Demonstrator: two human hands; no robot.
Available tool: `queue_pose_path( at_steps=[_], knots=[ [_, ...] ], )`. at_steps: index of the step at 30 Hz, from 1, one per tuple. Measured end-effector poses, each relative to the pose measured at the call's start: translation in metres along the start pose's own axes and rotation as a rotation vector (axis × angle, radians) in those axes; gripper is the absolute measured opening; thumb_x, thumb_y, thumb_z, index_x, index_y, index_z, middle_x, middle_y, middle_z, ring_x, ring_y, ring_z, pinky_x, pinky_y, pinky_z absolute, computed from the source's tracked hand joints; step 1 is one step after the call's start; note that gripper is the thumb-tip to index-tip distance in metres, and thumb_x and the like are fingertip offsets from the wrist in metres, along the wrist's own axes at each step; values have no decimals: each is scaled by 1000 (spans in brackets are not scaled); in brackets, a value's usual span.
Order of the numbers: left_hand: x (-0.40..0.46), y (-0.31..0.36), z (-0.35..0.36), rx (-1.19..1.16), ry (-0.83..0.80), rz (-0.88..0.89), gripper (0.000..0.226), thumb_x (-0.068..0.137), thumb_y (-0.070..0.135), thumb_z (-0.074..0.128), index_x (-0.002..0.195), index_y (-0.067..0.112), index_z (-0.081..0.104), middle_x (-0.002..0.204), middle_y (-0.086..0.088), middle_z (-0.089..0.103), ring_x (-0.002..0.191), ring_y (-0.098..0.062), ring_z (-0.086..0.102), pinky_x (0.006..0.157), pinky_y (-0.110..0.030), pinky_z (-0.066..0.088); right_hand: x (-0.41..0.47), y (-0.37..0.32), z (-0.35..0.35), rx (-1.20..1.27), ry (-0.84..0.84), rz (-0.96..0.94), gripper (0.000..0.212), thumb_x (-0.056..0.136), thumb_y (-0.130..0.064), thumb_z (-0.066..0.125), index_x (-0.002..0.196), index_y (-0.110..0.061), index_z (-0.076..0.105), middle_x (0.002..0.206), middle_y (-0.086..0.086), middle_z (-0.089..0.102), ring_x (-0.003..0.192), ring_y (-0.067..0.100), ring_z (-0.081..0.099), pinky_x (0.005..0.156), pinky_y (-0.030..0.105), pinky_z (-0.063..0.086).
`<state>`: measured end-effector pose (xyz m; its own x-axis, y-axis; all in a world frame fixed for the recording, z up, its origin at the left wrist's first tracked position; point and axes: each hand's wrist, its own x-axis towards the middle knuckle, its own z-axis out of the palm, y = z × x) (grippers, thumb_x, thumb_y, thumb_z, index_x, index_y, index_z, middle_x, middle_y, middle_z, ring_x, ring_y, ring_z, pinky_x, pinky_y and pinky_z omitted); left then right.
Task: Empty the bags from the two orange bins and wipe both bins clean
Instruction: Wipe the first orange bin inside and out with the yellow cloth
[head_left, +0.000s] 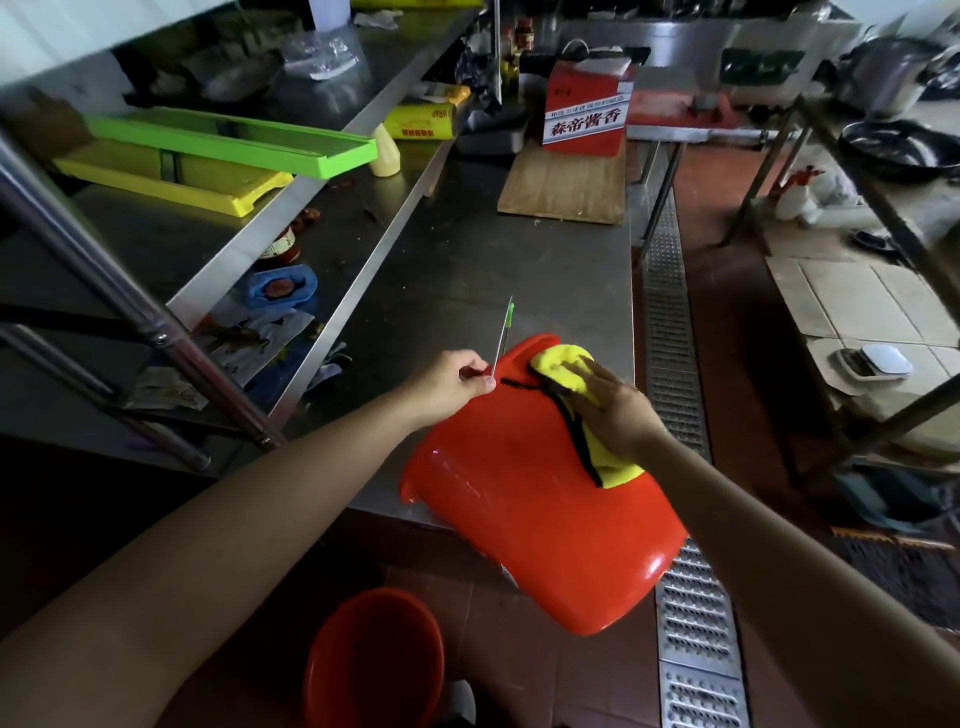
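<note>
On the steel table (467, 249), orange bin (530, 499) tipped over the edge. Right hand (613, 410), fingers flat, pressing yellow cloth (563, 366) onto it. Left hand (452, 382) pinching the bin's wire handle (503, 338).

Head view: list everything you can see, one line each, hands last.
bin: 1, orange, lying tipped on the table edge
second bin: 1, orange, on the floor below
cloth: 1, yellow with black trim, on the tipped bin
table: 1, steel, centre
trays: 2, green over yellow, on the left shelf
box: 1, red and white, on the board
board: 1, wooden, far end of table
floor drain: 1, metal grate, right of table
scale: 1, white, far right
left hand: grips the bin's rim
right hand: presses the cloth on the bin
</note>
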<state>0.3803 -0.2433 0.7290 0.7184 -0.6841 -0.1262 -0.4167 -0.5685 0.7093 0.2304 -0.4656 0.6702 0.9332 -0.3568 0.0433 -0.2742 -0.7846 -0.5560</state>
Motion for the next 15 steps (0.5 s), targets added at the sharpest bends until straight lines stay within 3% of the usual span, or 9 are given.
queue_pose_path(
  at_steps=[2, 5, 10, 15],
  knots=[
    [-3, -3, 0, 0, 8, -5, 31, 92, 35, 66, 117, 15, 66, 116, 3, 65, 106, -11, 59, 82, -23, 40, 14, 2, -4, 84, -33, 97, 51, 97, -40, 59, 146, -29, 49, 155, 2, 43, 140, 27, 42, 113, 42, 36],
    [-3, -6, 3, 20, 29, -21, 33, 92, 36, 66, 118, 16, 65, 118, 3, 65, 107, -12, 59, 85, -25, 42, 6, -17, 3, -42, -19, 133, 52, 97, -47, 55, 147, -37, 45, 157, -2, 39, 140, 28, 40, 109, 50, 37],
    [0, -9, 5, 45, 60, -24, 28, 90, 36, 67, 111, 19, 67, 115, 5, 67, 99, -6, 56, 81, -21, 36, -71, -69, 54, -496, 149, -255, 63, 87, -37, 61, 147, -36, 44, 161, 5, 32, 141, 37, 37, 96, 60, 41],
    [-4, -9, -3, 93, 26, -1, 13, 90, 40, 66, 92, 27, 64, 91, 16, 65, 87, -5, 60, 66, -18, 40, -100, -80, 79, -651, 80, -519, 63, 86, -32, 63, 147, -35, 45, 164, 5, 24, 146, 37, 30, 101, 60, 41]
  ],
)
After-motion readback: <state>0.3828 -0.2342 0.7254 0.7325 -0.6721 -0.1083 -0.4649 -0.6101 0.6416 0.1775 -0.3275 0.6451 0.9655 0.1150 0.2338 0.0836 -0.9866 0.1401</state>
